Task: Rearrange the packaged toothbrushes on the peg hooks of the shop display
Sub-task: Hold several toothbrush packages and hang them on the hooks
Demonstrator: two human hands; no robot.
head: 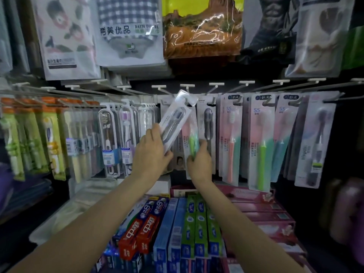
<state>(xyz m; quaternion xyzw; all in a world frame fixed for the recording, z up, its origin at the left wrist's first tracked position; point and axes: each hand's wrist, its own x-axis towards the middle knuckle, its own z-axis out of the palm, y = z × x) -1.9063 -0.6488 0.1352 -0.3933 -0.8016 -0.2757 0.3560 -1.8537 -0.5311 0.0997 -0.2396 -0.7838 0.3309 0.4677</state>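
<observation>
Both hands on toothbrush packs at the centre pegs.

We note the left hand [152, 150] with fingers curled around the lower end of a clear pack holding a dark toothbrush [175, 123] — pack tilted, its top leaning right, up near a white peg hook [187, 86]. The right hand [200, 160] pinches the bottom of a hanging pack with a pink and a green toothbrush [190, 134], thumb on the front. Just beside it hangs a grey-brush pack [207, 123]; more pink-and-green packs [260, 142] fill the pegs to the right. Toothpaste boxes [197, 223] lie on the shelf below.
</observation>
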